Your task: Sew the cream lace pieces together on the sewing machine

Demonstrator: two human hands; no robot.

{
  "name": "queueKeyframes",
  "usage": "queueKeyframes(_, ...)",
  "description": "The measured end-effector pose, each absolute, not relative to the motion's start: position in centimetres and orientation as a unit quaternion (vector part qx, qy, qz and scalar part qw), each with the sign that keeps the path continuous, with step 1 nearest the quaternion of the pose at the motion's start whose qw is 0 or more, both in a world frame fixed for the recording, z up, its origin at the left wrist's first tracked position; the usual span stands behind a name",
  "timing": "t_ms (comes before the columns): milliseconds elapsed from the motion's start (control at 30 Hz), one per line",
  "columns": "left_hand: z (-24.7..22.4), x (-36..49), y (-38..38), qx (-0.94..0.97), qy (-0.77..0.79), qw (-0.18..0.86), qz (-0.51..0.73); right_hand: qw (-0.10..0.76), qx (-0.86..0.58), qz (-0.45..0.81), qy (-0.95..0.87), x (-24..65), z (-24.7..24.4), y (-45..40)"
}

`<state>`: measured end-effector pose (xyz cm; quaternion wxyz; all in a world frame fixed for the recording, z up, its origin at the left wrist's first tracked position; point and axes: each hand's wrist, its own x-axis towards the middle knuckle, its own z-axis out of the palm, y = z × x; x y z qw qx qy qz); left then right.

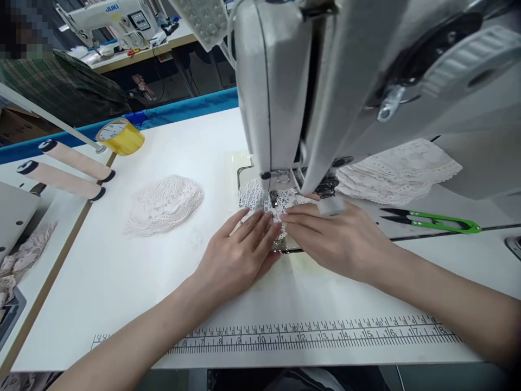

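A piece of white lace lies under the presser foot of a sewing machine. My left hand rests flat on the lace's near left side, fingers stretched toward the foot. From the right, my right hand lies on the lace with its fingers extended, the tips close to the needle area. Both hands press the lace down rather than grasp it. Part of the lace is hidden beneath my fingers and the machine head.
Left of the machine lies a lace pile; another lace stack sits right. Green thread snips, thread cones and yellow tape lie around. A printed ruler runs along the front. A person sits beyond.
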<state>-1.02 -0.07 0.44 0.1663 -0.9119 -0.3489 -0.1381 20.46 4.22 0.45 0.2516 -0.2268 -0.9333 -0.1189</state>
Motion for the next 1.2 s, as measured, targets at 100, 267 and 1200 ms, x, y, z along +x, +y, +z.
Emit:
queueKeyframes(100, 0.5, -1.1, 0.0, -0.913, -0.351, 0.161, -0.135, 0.243, -0.231, -0.116, -0.935, 20.5, 0.5, 4.2)
queueKeyframes(267, 0.4, -1.2, 0.3, -0.912, -0.359, 0.143, -0.135, 0.231, -0.244, -0.117, -0.935, 20.5, 0.6, 4.3)
queueKeyframes(1200, 0.4, -1.4, -0.2, -0.905, -0.372, 0.138, -0.154, 0.217, -0.261, -0.131, -0.932, 20.5, 0.1, 4.1)
